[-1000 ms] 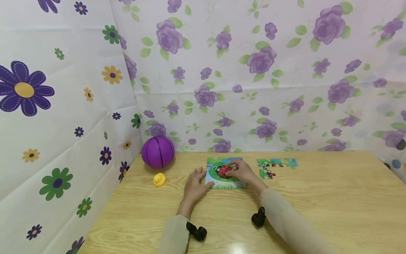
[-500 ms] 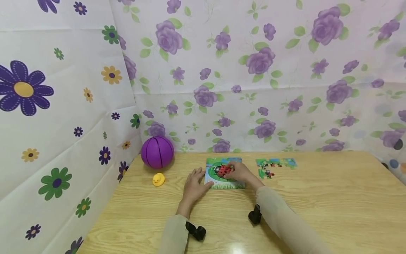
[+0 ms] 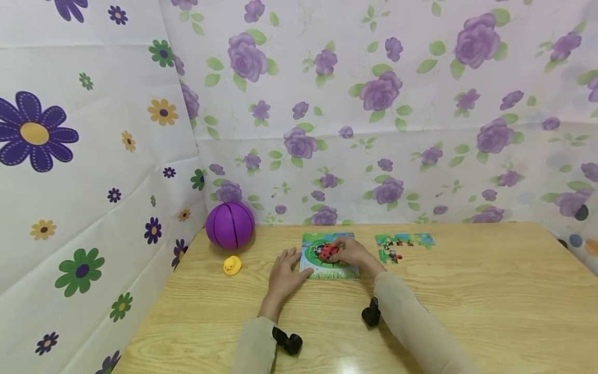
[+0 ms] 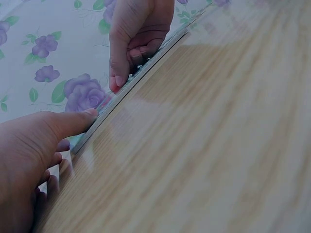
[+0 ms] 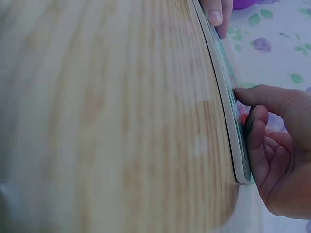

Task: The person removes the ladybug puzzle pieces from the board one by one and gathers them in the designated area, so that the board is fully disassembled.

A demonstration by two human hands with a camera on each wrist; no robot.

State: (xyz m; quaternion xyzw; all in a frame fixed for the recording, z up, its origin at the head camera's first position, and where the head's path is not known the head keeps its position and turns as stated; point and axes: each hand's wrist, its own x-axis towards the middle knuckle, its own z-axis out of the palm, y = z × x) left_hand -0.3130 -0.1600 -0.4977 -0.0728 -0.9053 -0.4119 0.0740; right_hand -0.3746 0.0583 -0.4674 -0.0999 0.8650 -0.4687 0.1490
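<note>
A ladybug picture puzzle board (image 3: 327, 273) with green and blue edges lies flat on the wooden table. My left hand (image 3: 285, 275) rests at its left side, thumb on the front left corner and fingers along the left edge. Over the ladybug's right part, my right hand (image 3: 353, 253) has bent fingers and thumb close to the surface. In the right wrist view, this hand pinches a thin dark-edged puzzle piece (image 5: 250, 120) at the board, its printed face mostly hidden. Several puzzle pieces (image 3: 390, 241) lie grouped to the board's right.
A purple ball (image 3: 230, 226) sits at the table's back left corner, with a yellow rubber duck (image 3: 232, 265) in front of it. Flowered cloth (image 3: 299, 171) hangs behind and to the left of the wooden table (image 3: 327, 322).
My right hand stays over the ladybug, while its wrist and forearm have shifted slightly left. The left hand remains beside the board. The head view has turned a little.
</note>
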